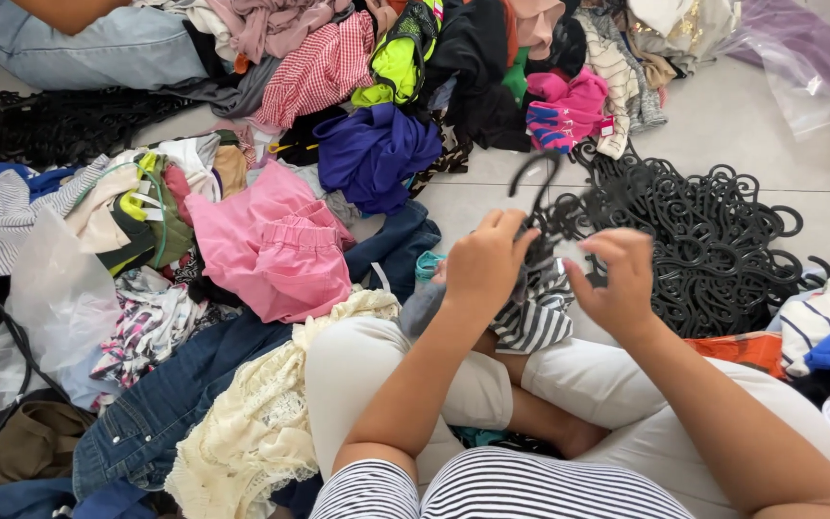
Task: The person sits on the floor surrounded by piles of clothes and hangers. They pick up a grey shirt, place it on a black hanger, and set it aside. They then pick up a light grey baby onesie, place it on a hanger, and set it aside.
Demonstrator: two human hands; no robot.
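Now, hands: both work over the lap, close together.
Left hand (pixel 480 261): fingers curled around a black plastic hanger (pixel 542 197) and the top of a striped garment (pixel 533 312).
Right hand (pixel 617 279): fingers bent and pinched narrowly at the hanger's other side, just beside the left hand.
Striped garment: hangs from the hanger down onto the white trousers (pixel 386 380) of the seated person.
Hanger pile (pixel 713 240): tangled black hangers on the tiled floor (pixel 751 115), right beyond the right hand.
Clothes: a pink garment (pixel 276 245), blue top (pixel 372 154) and cream lace piece (pixel 261 423) lie to the left.
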